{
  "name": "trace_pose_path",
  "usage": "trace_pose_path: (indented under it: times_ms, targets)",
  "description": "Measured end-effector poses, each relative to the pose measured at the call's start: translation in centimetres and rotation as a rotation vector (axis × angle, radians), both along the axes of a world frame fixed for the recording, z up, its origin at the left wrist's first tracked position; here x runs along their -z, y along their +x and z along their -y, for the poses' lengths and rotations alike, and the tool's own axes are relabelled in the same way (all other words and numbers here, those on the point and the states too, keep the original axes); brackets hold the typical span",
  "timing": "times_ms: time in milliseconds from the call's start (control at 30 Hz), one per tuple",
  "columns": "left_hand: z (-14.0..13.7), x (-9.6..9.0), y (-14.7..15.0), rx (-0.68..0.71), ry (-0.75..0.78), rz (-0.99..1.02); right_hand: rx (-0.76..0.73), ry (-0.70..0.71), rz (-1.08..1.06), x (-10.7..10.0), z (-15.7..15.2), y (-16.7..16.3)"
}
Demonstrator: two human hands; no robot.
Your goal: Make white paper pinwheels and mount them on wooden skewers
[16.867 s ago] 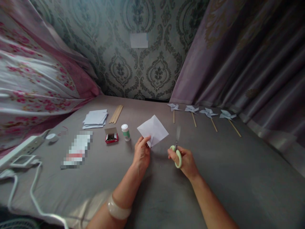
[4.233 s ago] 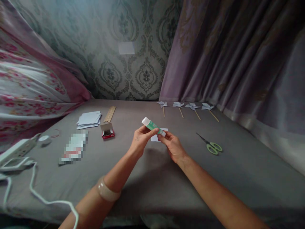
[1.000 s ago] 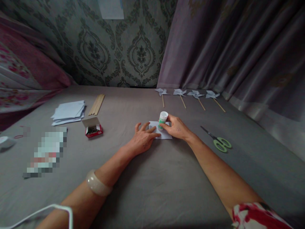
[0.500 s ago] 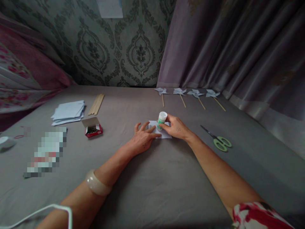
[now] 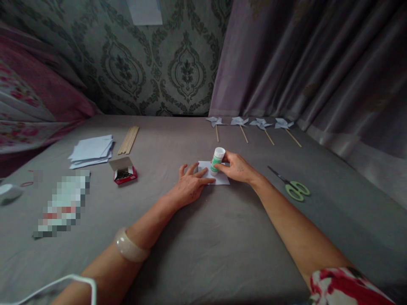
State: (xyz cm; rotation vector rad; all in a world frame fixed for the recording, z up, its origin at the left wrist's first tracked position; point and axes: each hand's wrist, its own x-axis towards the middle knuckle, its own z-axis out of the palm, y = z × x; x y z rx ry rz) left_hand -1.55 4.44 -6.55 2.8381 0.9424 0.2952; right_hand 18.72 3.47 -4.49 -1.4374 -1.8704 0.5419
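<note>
A small white sheet of paper (image 5: 223, 180) lies on the grey cloth in front of me. My left hand (image 5: 190, 184) rests on its left side with the fingers spread flat. In my right hand (image 5: 237, 167) is a green and white glue stick (image 5: 217, 161), gripped between thumb and fingers. The glue stick stands nearly upright, tilted slightly to the right, with its lower end at the paper. Whether that end touches the paper is hard to make out.
Green-handled scissors (image 5: 295, 189) lie to the right. Several paper pinwheels (image 5: 240, 121) on sticks line the back. At left are a paper stack (image 5: 92, 148), wooden sticks (image 5: 129, 140), an open red box (image 5: 125, 174) of small metal pieces, and a blurred-out packet (image 5: 65, 203).
My right hand has shifted slightly to the right with the glue stick over the paper. The left hand stays in place on the sheet.
</note>
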Motion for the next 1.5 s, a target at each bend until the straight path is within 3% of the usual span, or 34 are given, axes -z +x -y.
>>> trace_pose_path:
  times_ms: [933, 1500]
  targets:
    - [-0.02, 0.24, 0.05, -0.008, 0.012, 0.004, 0.074, 0.041, 0.148, -0.32, 0.43, -0.44]
    - [-0.04, 0.16, 0.03, -0.017, 0.001, 0.015, 0.014, 0.029, 0.050, -0.22, 0.26, -0.22]
